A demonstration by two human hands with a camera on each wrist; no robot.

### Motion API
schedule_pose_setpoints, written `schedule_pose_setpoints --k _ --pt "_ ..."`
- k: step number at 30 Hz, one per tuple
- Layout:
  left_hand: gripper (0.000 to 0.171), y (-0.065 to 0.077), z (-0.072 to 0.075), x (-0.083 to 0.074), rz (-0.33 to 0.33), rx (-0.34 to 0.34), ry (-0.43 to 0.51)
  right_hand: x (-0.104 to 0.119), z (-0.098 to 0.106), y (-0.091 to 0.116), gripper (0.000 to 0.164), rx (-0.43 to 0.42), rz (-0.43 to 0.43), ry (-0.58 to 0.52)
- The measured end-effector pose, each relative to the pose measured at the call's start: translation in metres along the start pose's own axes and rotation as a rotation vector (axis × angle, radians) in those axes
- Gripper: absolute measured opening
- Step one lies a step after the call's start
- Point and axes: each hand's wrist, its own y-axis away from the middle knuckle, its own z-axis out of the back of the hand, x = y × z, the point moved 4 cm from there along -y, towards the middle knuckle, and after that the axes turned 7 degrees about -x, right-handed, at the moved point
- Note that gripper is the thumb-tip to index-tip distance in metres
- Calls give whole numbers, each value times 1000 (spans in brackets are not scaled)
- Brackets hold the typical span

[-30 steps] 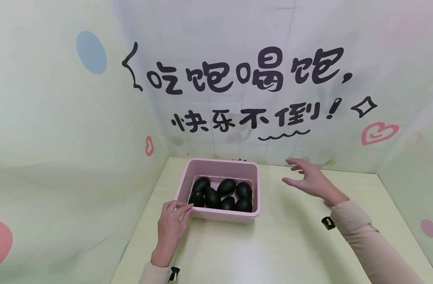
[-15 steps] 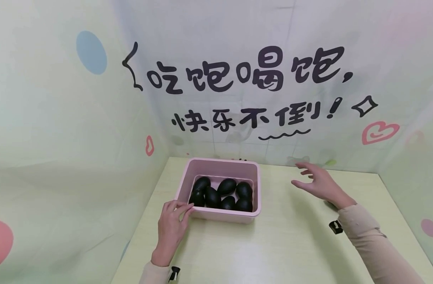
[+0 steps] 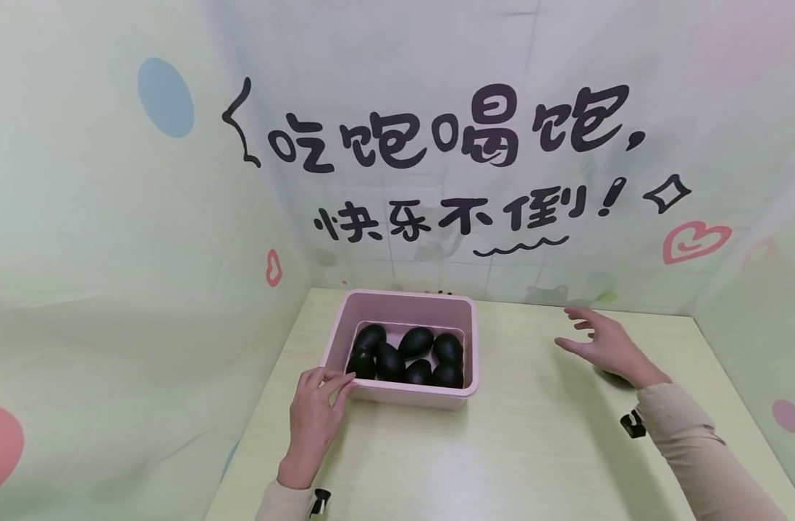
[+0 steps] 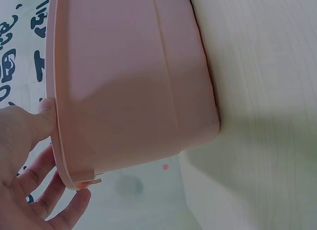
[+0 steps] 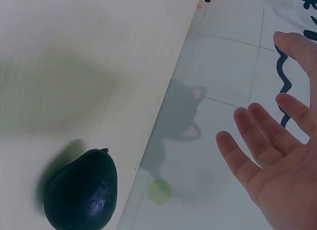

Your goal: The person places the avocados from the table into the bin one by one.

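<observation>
A pink plastic bin stands on the table with several dark avocados lying on its floor. My left hand holds the bin's near left corner, its thumb against the rim and the fingers round the corner. Over the right side of the table my right hand hovers with fingers spread and nothing in it. Another avocado lies on the table below that hand; in the head view the wrist hides most of it.
The pale wooden table ends at a printed cloth backdrop, with cloth also on the left and right sides. Black clips show at both sleeves.
My right hand has moved right and slightly toward me, away from the bin, fingers still spread. The left hand and the bin have stayed in place.
</observation>
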Motion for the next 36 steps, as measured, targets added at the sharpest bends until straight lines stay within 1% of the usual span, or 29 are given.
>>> schedule_pose_setpoints --k 7,12,18,23,29,36 --pt "20 1 0 1 3 0 -3 -18 2 7 65 -8 -31 31" --pt "19 2 -1 1 1 -3 -9 -31 3 13 67 15 -69 69" --pt "18 1 -1 2 0 -10 -9 -43 5 18 69 35 -105 87" --pt "18 2 -1 3 0 -11 -11 -52 7 26 69 24 -123 99" --pt "19 3 -1 3 0 -6 -10 -68 9 36 71 20 -172 115" --pt "19 2 -1 2 -4 -12 -6 -86 11 46 69 26 -190 146"
